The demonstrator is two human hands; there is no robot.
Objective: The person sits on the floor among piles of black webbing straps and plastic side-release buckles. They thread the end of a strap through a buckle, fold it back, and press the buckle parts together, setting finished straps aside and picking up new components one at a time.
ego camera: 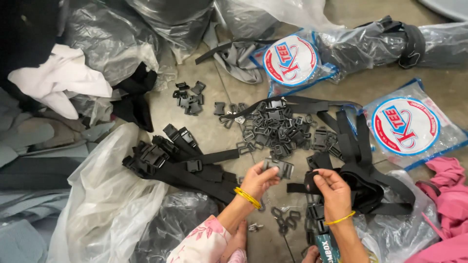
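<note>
Head view: left hand (257,179) pinches buckle (279,167); right hand (332,187) grips strap (298,187).

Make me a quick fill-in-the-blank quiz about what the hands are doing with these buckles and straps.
1. The left hand holds a black plastic ____.
2. The right hand grips a black ____.
3. Each wrist wears a ____ bangle.
4. The pile of loose buckles lies on the ____.

Missing words: buckle; strap; yellow; floor

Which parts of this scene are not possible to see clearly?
- Head view: the black strap end is covered by the right hand.
- The buckle is partly covered by the left hand.
- The tube is cut by the bottom edge.
</note>
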